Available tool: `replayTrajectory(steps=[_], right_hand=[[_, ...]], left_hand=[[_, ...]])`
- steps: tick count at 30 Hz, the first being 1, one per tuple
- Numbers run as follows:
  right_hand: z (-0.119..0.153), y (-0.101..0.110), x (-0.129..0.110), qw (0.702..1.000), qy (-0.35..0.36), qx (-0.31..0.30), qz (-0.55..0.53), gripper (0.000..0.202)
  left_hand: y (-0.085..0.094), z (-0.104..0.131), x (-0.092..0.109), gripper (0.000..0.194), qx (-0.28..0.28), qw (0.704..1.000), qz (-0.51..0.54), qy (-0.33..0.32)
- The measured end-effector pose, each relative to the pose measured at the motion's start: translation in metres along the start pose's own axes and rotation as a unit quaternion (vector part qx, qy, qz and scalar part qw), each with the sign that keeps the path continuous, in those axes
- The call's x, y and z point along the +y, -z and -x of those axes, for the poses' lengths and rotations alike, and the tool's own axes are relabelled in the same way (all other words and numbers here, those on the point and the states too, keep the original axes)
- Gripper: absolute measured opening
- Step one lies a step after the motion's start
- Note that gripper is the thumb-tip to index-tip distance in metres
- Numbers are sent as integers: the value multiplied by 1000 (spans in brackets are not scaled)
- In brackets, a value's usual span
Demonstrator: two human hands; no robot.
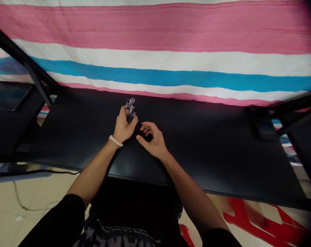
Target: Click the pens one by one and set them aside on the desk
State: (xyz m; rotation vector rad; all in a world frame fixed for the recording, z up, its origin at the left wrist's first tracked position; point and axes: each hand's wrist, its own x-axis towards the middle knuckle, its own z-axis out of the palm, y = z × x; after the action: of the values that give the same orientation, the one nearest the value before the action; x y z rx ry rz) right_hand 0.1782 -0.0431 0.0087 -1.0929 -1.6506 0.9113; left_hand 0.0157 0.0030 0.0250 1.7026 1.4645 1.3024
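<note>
My left hand [124,125], with a beaded bracelet [115,141] at the wrist, is closed around a small dark and silvery metal object [130,108]. Its upper end sticks out beyond my fingers, and its exact kind is too small to make out. Just to the right, my right hand [153,140] hovers low over the black table [209,147] or rests on it; I cannot tell which. Its fingers are curled loosely, with a gap between thumb and fingertips and nothing in them. The two hands are close together but apart.
At the table's right end lies a dark flat phone-like object [264,123]. A striped pink, white and blue sheet [170,77] hangs along the back edge. Black frame bars [38,82] stand at both ends. Below are a red stool [263,219] and a cable [42,171].
</note>
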Motion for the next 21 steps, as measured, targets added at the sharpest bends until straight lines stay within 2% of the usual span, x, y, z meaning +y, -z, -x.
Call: replayTrajectory(steps=[3,5,8,11,15,19,21], right_hand=[[0,-2,2,999,47,-19,-5,76],[1,-5,4,997,57,-41,-15,78],[3,-8,9,996,72,-44,-16,72],[4,-9,10,997,56,-44,-10,67],[3,-8,8,998,41,-41,-16,64],[4,-8,8,998,6,-51,-41,60],[4,-10,7,996,-14,-64,-63,60]], left_hand=[[-11,13,12,21,22,995,61,-76],[-17,21,18,21,22,990,79,-113],[-22,29,25,27,10,984,106,-145],[-24,31,29,30,-3,982,135,-130],[-20,30,33,15,-56,981,158,-94],[-15,29,36,18,-130,972,195,-20],[-15,28,38,20,-150,969,194,18]])
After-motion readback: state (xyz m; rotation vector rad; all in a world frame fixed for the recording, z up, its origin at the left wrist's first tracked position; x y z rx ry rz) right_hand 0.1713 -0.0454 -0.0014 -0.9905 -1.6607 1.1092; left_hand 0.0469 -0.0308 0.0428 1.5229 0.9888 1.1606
